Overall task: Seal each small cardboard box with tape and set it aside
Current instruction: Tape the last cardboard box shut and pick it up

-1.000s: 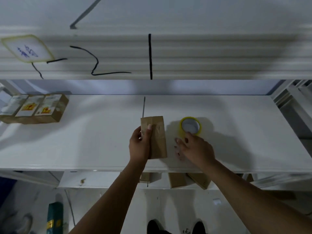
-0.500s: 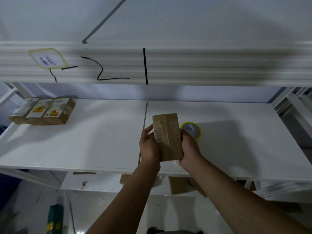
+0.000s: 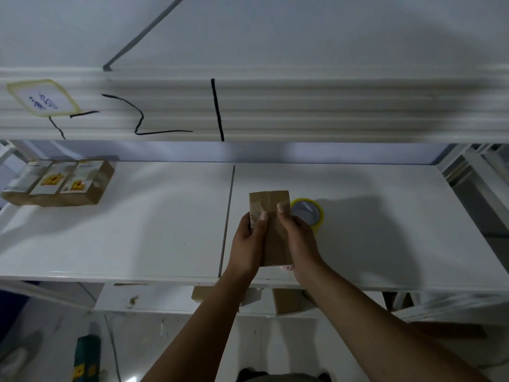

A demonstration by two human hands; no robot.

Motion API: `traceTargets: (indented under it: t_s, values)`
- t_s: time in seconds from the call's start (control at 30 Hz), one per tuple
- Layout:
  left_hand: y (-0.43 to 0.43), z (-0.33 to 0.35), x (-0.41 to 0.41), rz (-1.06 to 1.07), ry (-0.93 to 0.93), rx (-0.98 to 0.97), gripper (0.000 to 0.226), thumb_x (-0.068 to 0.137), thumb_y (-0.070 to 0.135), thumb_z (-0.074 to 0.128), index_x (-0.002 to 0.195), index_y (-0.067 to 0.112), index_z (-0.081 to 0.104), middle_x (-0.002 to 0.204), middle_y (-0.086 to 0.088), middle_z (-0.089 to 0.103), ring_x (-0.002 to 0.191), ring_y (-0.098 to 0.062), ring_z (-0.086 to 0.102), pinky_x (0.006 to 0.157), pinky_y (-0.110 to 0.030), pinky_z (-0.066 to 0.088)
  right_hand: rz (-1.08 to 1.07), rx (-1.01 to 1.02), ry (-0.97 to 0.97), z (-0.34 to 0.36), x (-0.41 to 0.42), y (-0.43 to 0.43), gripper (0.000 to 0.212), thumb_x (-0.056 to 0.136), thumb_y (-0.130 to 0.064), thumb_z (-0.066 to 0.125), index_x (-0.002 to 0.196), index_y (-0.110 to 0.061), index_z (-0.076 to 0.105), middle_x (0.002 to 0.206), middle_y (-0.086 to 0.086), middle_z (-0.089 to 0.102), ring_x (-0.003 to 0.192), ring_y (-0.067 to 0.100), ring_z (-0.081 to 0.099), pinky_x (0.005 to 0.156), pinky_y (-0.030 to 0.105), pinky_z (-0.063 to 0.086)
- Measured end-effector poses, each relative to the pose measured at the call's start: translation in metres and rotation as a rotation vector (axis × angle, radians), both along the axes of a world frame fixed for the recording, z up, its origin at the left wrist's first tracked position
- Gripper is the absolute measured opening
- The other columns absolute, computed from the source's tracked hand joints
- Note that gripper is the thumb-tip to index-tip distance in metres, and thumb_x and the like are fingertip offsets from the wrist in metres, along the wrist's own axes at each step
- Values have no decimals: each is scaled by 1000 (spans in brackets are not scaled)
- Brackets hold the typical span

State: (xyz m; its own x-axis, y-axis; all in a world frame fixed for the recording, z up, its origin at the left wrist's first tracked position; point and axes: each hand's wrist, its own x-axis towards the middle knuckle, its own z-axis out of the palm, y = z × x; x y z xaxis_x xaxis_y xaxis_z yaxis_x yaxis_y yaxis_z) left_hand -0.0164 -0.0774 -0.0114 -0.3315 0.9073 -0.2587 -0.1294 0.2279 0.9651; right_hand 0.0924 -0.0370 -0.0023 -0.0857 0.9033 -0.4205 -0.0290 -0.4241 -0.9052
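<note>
**Item: box point(image 3: 271, 205).** Small, brown cardboard, oblong. It is held in both hands over the front middle of the surface point(image 3: 137, 230); whether its underside touches cannot be told.

**Orientation.** The long axis runs about 12 to 6 o'clock, with the far end tipped a shade toward 11. A broad face is turned up to the camera, one short end points away at 12, and the near end at 6 is hidden between the wrists.

**Grip.**
- Left hand point(image 3: 248, 244): thumb flat on the upper face, fingers wrapped round the 9 o'clock edge, pinching the box.
- Right hand point(image 3: 300, 241): thumb on the upper face, fingers round the 3 o'clock edge, also pinching the box.

**Progress (judged).**
- A paler, glossy strip runs lengthwise down the middle of the upper face, which reads as tape already laid over the seam.
- The thumbs look to be pressing it flat or checking it.
- Left for this box: any unsealed end, which is not visible, then setting it aside.

**Nearby.**
- Tape roll point(image 3: 321, 213): yellow, lying flat on the surface just beside the box at 2 o'clock, partly behind the right hand, with neither hand on it.
- Row of three boxes point(image 3: 60, 183): labelled, side by side, well apart at 10 o'clock on the surface's far left. Judged finished and set aside.
- Lower boxes point(image 3: 289, 301): brown cardboard showing under the surface's front edge at 6 o'clock. Likely the stock to be sealed; their state cannot be told.
</note>
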Motion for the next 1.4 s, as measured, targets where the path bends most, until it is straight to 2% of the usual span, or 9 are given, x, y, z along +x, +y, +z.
traceTargets:
  t_s: [0.1,0.2,0.4,0.5,0.63,0.8,0.93,1.27,1.4]
  values:
    - [-1,-7,-4,38,97,9,35,104,55,53,125,31,69,111,5,78,101,-14,76,86,-38,64,135,-36,-90,-8,2,8,57,87,-73,62,106,-21,72,100,5,79,91,26,76,66,34,57]
    - [5,-19,-22,55,189,-104,44,103,63,49,124,28,66,111,2,73,97,-15,73,67,-25,63,226,24,-260,-22,16,19,76,74,-88,53,110,-23,65,107,5,74,102,29,72,88,52,58]
    - [33,-83,-66,28,613,-364,100,79,99,25,119,18,70,116,-20,62,108,-40,63,102,-56,53,360,166,-837,-74,54,15,57,80,-68,74,102,-22,51,99,3,62,101,29,63,77,34,44]
    - [32,-51,-59,109,1014,-297,67,103,66,41,144,16,56,138,-18,53,128,-38,49,108,-49,43,416,228,-920,-88,51,10,60,73,-71,76,101,-23,51,104,5,62,107,31,57,87,37,46]
    - [47,-22,-19,-91,1305,16,43,99,46,47,128,21,66,124,-5,69,120,-33,59,97,-45,41,407,308,-990,-97,45,5,51,74,-62,77,100,-23,58,106,4,62,109,30,55,96,39,40]
    - [73,-21,30,-495,1384,-316,52,96,56,55,131,16,58,130,-9,67,133,-33,51,108,-50,33,477,373,-1063,-97,44,6,38,80,-61,59,88,-24,54,102,-7,65,106,25,56,93,38,35]
    - [75,-31,33,-455,1383,-298,23,90,24,57,111,20,65,107,-4,72,115,-29,62,107,-47,34,424,311,-902,-92,53,7,34,82,-45,75,89,-22,50,95,-1,67,99,31,61,85,38,40]
    - [74,-41,24,-365,1294,-221,45,92,14,53,131,27,69,120,0,70,114,-24,63,107,-42,29,430,340,-772,-90,82,3,26,87,-28,72,85,-19,48,76,4,64,79,34,62,69,41,48]
    - [70,-38,25,-415,1376,-229,40,97,22,51,134,25,64,124,-1,66,114,-25,62,107,-44,30,360,499,-1120,-90,120,15,26,86,-40,72,95,-18,62,94,12,65,92,39,60,72,40,49]
